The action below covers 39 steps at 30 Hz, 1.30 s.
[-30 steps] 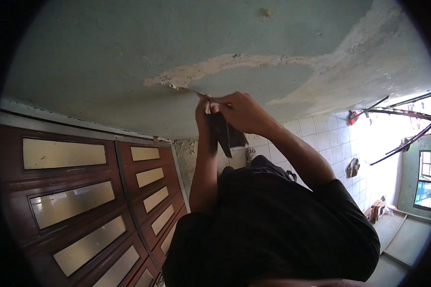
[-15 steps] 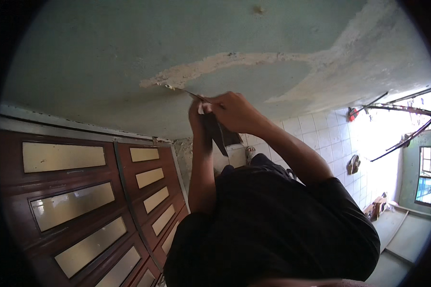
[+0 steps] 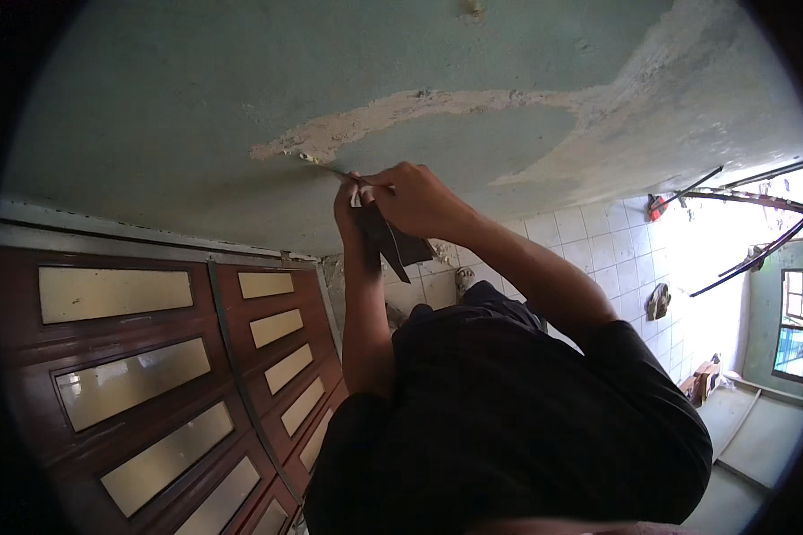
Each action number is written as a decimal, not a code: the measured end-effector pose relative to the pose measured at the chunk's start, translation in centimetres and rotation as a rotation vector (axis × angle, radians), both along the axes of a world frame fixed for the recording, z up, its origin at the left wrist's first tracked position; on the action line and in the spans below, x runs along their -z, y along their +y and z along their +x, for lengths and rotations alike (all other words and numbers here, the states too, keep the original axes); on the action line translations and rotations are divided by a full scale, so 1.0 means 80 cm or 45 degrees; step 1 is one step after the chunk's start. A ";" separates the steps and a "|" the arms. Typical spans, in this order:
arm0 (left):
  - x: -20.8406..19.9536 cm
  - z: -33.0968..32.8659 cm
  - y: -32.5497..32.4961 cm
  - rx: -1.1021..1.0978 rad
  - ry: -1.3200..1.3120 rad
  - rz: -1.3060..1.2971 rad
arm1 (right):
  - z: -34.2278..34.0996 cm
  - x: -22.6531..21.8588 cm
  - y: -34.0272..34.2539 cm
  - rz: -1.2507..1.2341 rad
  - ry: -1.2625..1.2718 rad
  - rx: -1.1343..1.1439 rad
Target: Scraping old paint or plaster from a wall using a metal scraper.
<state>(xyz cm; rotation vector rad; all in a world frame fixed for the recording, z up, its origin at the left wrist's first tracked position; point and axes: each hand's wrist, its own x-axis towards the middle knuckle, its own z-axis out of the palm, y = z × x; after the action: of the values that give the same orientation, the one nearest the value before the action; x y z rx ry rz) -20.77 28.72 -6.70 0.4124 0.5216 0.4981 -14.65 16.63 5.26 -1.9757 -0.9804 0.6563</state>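
Observation:
Close to the damaged wall, my right hand (image 3: 417, 203) is closed on a thin blade (image 3: 335, 169), like a scraper. Its tip meets crumbly bits at the lower left end of a pale bare plaster patch (image 3: 366, 123). My left hand (image 3: 348, 207) is tucked against the right one, its fingers closed and partly hidden. A dark brown sheet (image 3: 398, 242), sandpaper by its look, hangs below both hands, with a whitish fold showing between the fingers. It seems to be in the left hand, though the overlap hides part of that grip.
The green painted wall (image 3: 178, 116) fills the far side. Dark red panelled doors (image 3: 134, 348) stand on the left. White floor tiles (image 3: 589, 245) lie to the right, with a brown object (image 3: 658, 301) on them. Dark metal bars (image 3: 758, 254) cross the bright far right.
Both hands have shifted slightly left and up along the wall, carrying the blade and hanging sheet. The blade tip remains near the patch's left end.

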 end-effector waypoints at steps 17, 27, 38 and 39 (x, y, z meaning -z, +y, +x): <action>0.044 -0.012 0.026 0.038 -0.005 -0.053 | 0.001 0.018 0.031 -0.016 0.026 -0.013; 0.066 -0.038 0.034 0.012 -0.120 0.016 | -0.018 0.030 0.040 -0.066 0.097 -0.063; 0.103 -0.033 0.048 -0.027 0.015 0.096 | -0.028 0.047 0.027 -0.018 0.127 0.028; 0.097 -0.024 0.045 -0.072 0.056 0.142 | -0.021 0.046 0.038 -0.017 0.122 0.029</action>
<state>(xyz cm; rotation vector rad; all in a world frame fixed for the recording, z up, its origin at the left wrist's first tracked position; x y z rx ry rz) -22.68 32.28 -14.43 0.5169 0.5506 0.5753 -16.30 19.66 1.57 -1.9452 -0.8965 0.7395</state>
